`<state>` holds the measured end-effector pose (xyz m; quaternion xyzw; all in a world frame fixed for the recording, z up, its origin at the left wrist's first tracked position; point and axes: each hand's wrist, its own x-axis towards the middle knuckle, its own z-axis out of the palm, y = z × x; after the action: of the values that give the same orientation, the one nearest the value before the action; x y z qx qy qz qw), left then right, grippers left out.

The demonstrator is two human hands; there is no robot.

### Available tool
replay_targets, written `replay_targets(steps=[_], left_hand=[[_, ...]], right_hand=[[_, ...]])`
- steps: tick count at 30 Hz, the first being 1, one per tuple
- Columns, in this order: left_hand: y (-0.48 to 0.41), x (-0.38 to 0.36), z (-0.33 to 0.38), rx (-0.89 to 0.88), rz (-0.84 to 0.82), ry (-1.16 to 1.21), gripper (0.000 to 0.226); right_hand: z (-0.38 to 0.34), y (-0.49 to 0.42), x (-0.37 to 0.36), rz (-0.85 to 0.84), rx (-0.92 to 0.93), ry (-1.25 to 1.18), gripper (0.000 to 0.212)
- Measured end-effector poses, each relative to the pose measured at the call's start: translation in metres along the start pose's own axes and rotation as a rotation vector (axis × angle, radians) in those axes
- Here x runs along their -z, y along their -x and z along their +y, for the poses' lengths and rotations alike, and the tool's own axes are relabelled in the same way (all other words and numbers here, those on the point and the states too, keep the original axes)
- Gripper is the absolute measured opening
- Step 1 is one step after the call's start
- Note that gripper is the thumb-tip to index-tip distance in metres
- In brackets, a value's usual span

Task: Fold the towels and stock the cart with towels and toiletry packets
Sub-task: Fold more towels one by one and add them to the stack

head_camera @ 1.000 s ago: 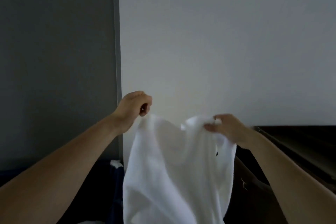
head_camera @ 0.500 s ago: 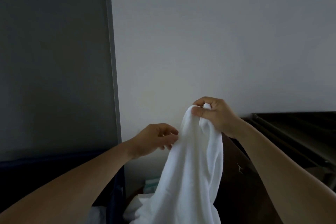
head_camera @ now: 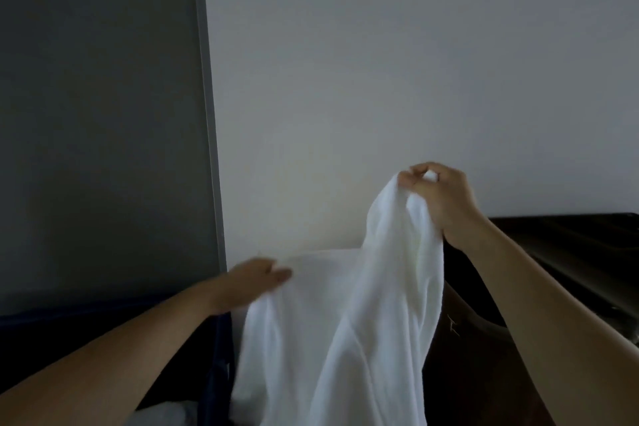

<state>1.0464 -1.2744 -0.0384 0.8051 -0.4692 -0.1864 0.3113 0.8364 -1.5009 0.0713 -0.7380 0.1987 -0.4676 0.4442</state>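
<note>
**White towel held up in the air between two hands**

The white towel hangs in front of the person, lifted clear of any surface, and its lower part runs out of the bottom of the view. Its highest point is a bunched corner pinched between the thumb and fingers of the right hand, which is raised. The left hand is lower and well apart from it. Its fingers are closed on the towel's upper left edge, but motion blur hides the exact grip. Between the two hands the cloth falls in loose folds.

Behind the towel is a pale wall, with a grey panel to its left. Below the left forearm runs the rim of a dark blue bin, with some pale fabric low beside it. A dark furniture top lies behind the right forearm.
</note>
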Motion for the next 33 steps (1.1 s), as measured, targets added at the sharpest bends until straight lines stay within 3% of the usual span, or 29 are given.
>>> replay_targets(steps=[2, 3, 6, 7, 9, 11, 13, 18, 23, 26, 28, 30, 33], left_hand=[[-0.002, 0.018, 0.025, -0.019, 0.227, 0.236, 0.032], [-0.002, 0.026, 0.040, -0.078, 0.276, 0.356, 0.031], [-0.001, 0.039, 0.082, -0.295, 0.161, 0.366, 0.028], [0.000, 0.037, 0.093, -0.330, 0.082, 0.289, 0.027], [0.000, 0.027, 0.103, -0.339, -0.013, 0.153, 0.030], [0.002, 0.022, 0.097, -0.316, -0.007, 0.108, 0.032], [0.007, 0.020, 0.080, -0.259, -0.018, 0.159, 0.032], [0.024, 0.010, 0.044, -0.100, -0.066, 0.482, 0.040], [0.027, 0.017, 0.041, -0.041, 0.146, 0.595, 0.035], [0.025, 0.054, 0.066, -0.070, 0.441, 0.780, 0.022], [0.025, 0.095, 0.088, -0.213, 0.685, 0.826, 0.019], [0.030, 0.125, 0.113, -0.407, 0.790, 0.634, 0.025], [0.013, 0.122, 0.131, -0.505, 0.682, 0.222, 0.035]], right_hand=[[0.014, 0.015, -0.006, -0.204, -0.112, 0.124, 0.007], [0.019, 0.024, -0.010, -0.310, -0.142, 0.164, 0.014], [0.019, 0.045, -0.032, -0.523, -0.139, 0.226, 0.072], [0.016, 0.051, -0.041, -0.581, -0.107, 0.247, 0.075], [0.013, 0.058, -0.056, -0.640, -0.059, 0.291, 0.045], [0.009, 0.059, -0.059, -0.620, -0.032, 0.347, 0.014], [0.008, 0.050, -0.053, -0.541, 0.017, 0.361, 0.020], [-0.029, 0.015, -0.049, -0.168, 0.124, 0.135, 0.020], [-0.066, -0.017, -0.041, 0.099, 0.161, 0.058, 0.030], [-0.058, -0.018, -0.031, 0.049, 0.084, 0.117, 0.035], [-0.043, -0.013, -0.023, -0.074, -0.026, 0.163, 0.030], [-0.028, -0.007, -0.021, -0.125, -0.133, 0.139, 0.030], [-0.008, 0.000, -0.024, -0.211, -0.188, 0.191, 0.024]])
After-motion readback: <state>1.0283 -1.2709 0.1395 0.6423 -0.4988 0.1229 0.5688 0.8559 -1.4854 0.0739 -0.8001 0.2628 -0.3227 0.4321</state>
